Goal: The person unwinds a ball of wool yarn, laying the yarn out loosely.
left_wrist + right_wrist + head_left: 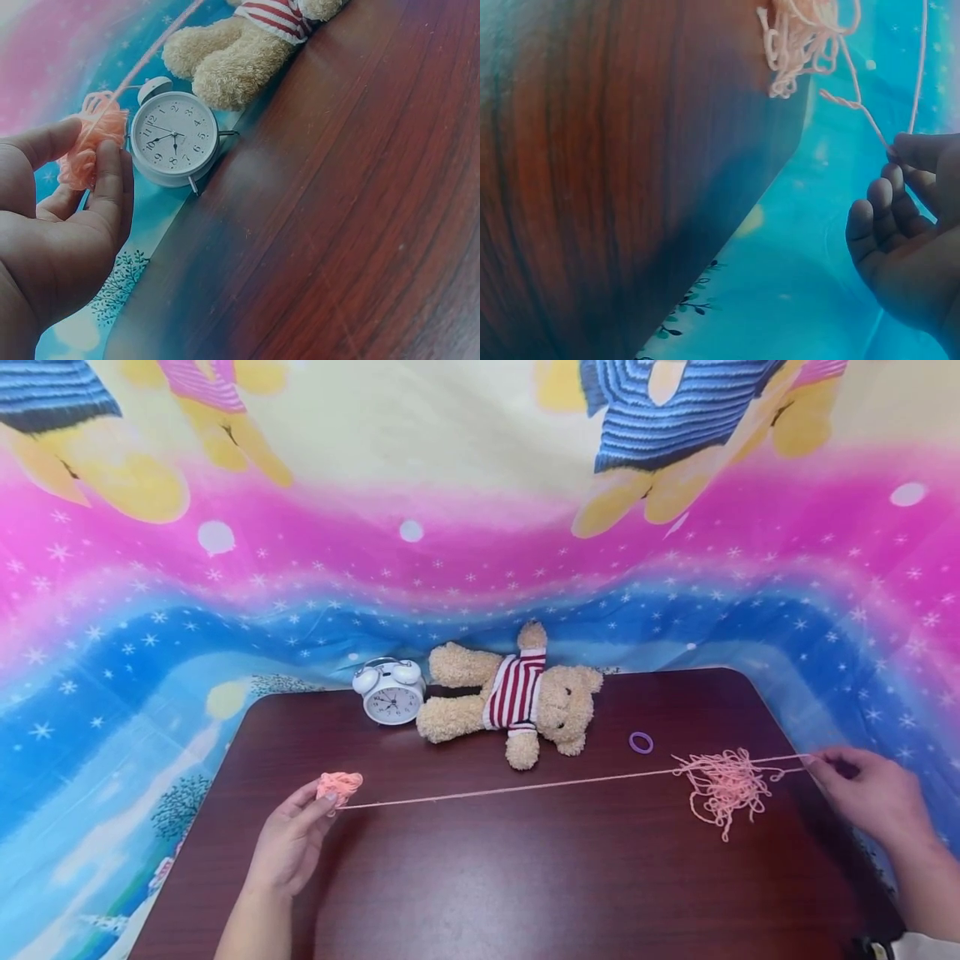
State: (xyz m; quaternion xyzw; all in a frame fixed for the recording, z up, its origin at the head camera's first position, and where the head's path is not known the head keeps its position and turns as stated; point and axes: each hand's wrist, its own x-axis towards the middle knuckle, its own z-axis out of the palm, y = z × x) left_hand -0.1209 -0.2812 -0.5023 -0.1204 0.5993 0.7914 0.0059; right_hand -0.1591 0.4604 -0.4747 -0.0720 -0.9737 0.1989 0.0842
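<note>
Two bare forearms reach in wide apart, the left forearm (258,920) slanting up and the right forearm (928,881) angling inward from the corner. I see the left hand (295,841) pinching, its thumb (52,142) set opposite bent fingers (109,184), palm partly showing. The right hand (877,797) pinches between thumb and forefinger, while its other fingers curve loosely, a pale sleeve (928,947) behind the wrist
</note>
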